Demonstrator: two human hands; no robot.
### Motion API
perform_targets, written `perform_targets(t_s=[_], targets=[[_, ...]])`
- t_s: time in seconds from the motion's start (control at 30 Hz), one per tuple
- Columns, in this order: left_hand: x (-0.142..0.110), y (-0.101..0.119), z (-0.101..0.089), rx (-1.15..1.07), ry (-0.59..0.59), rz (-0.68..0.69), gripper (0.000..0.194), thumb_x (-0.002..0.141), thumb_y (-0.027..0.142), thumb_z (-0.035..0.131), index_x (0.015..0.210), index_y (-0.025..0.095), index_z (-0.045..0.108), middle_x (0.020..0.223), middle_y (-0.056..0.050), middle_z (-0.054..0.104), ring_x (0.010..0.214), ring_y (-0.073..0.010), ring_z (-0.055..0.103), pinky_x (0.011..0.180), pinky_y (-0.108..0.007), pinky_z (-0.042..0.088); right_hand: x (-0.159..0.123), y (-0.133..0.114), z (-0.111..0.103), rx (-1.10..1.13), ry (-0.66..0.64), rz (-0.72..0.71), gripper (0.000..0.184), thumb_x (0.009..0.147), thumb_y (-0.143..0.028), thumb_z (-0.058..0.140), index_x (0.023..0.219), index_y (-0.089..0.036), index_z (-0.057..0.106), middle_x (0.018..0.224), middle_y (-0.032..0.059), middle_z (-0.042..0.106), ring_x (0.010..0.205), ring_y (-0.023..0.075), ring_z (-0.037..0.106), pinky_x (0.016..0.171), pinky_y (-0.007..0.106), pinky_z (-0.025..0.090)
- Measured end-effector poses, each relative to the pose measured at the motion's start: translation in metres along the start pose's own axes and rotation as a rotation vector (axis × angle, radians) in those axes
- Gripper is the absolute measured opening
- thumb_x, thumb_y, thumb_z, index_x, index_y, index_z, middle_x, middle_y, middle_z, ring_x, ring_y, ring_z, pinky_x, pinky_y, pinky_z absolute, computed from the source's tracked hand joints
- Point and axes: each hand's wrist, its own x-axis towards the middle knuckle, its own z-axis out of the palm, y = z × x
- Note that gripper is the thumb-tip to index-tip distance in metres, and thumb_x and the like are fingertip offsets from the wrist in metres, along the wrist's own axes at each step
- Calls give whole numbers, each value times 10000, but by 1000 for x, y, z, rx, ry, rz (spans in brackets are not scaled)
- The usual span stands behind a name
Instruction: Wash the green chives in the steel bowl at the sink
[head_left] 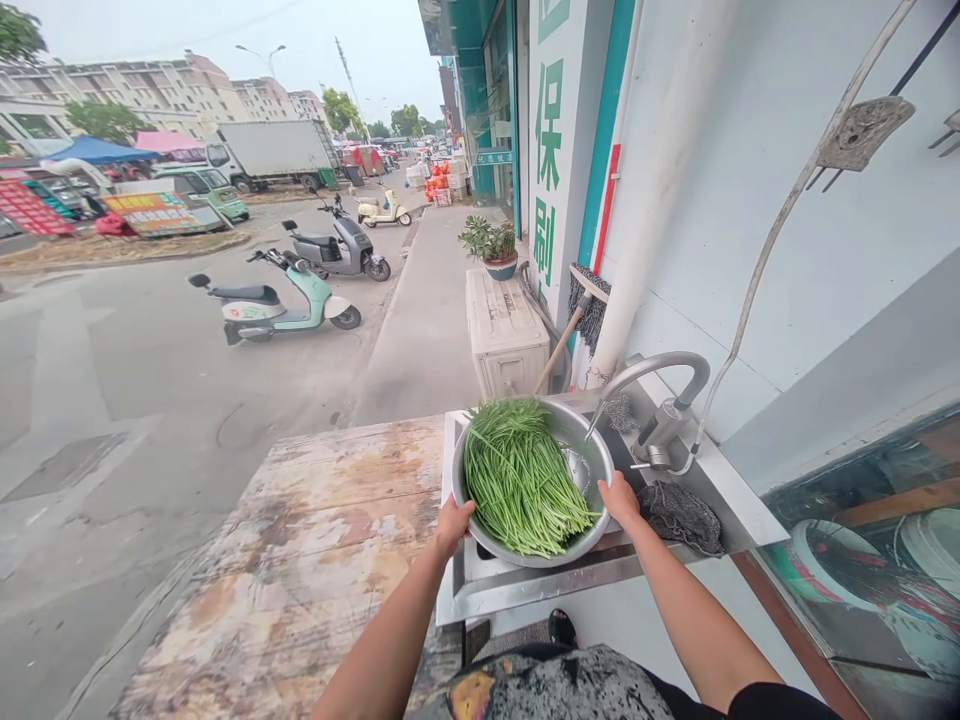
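Observation:
A wide metal basin [600, 455] sits over the sink [480, 598], heaped with long green garlic chives [525, 480]. Water shows in the bare right part of the basin, below the spout of the curved faucet [652, 365]. On the basin's left rim my left hand [452, 522] is closed, its thumb over the edge. The opposite rim is gripped by my right hand [619, 497]. Fingers of both hands are partly hidden beneath the basin. Just right of my right hand lies a dark mesh cloth [681, 515] on the sink's edge.
To the left stands a worn wooden table [322, 530] against the sink. A steel scourer [619, 412] lies behind the faucet. Beyond are a white box [506, 330] with a potted plant [491, 245] and a mop [589, 295]. A loose cable with plug [862, 135] hangs at right.

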Motion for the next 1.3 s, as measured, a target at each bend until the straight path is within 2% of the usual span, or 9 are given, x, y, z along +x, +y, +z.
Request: perform_targets(t_s=[0.53, 0.8, 1.3], targets=[[2, -3, 0, 63, 10, 11, 222, 791, 177, 560, 1008, 162, 518, 527, 72, 473, 397, -77, 460, 389, -167, 368, 3, 2, 3, -10, 6, 3, 345, 960, -373, 427, 1181, -119, 503, 1139, 190, 654, 1071, 274, 639, 782, 316, 479], [-3, 2, -1, 71, 7, -5, 201, 795, 209, 585, 982, 162, 528, 511, 73, 454, 381, -74, 439, 374, -168, 347, 0, 0, 1, -5, 8, 7, 322, 956, -364, 436, 1166, -132, 512, 1126, 178, 664, 1062, 270, 642, 773, 308, 478], [-11, 7, 0, 41, -5, -15, 184, 793, 177, 552, 970, 176, 505, 502, 83, 429, 372, -72, 414, 373, -171, 331, -1, -1, 0, 23, 12, 19, 335, 951, -366, 455, 1177, -125, 513, 1133, 183, 660, 1053, 274, 647, 776, 311, 481]])
